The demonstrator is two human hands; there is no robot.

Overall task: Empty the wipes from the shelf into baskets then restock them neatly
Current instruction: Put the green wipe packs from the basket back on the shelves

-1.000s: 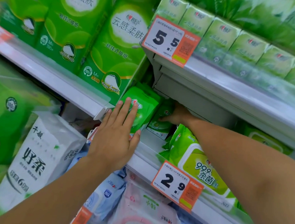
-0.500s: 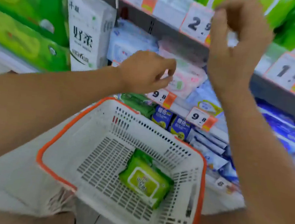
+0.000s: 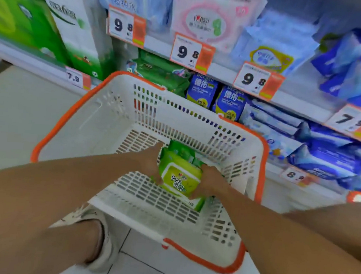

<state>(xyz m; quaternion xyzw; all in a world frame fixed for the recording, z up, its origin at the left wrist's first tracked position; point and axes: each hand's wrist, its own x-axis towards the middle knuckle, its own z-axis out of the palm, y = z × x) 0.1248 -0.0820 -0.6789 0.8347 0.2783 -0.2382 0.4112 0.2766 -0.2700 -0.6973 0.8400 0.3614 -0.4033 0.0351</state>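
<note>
Hands: left hand [image 3: 149,162] and right hand [image 3: 209,179], both bare, reach down inside the basket [image 3: 94,117], one on each side of a green wipes pack [image 3: 179,179], which is clamped between them.

Wipes pack: soft plastic pouch, bright green, rectangular with rounded bulging corners; white-bordered flip label on the upper face with dark print. It is held just above or on the basket floor; contact with the floor cannot be told. More green packs [image 3: 180,150] lie directly behind it, partly hidden.

Basket: white moulded plastic, rectangular, walls and floor pierced with rows of narrow slots; smooth orange rim with rounded corners. It stands on the floor [image 3: 15,111], which is pale and glossy with tile seams, just in front of the shelf.

Shelf [image 3: 290,100]: white edge rails carrying white-and-orange price tags [image 3: 192,52]. Stocked with soft pouches: a pink pack [image 3: 208,20], pale blue packs [image 3: 275,49], dark blue packs [image 3: 202,91] and glossy green packs [image 3: 161,70].

Shoe [image 3: 106,245]: light fabric, beside the basket's near corner.
</note>
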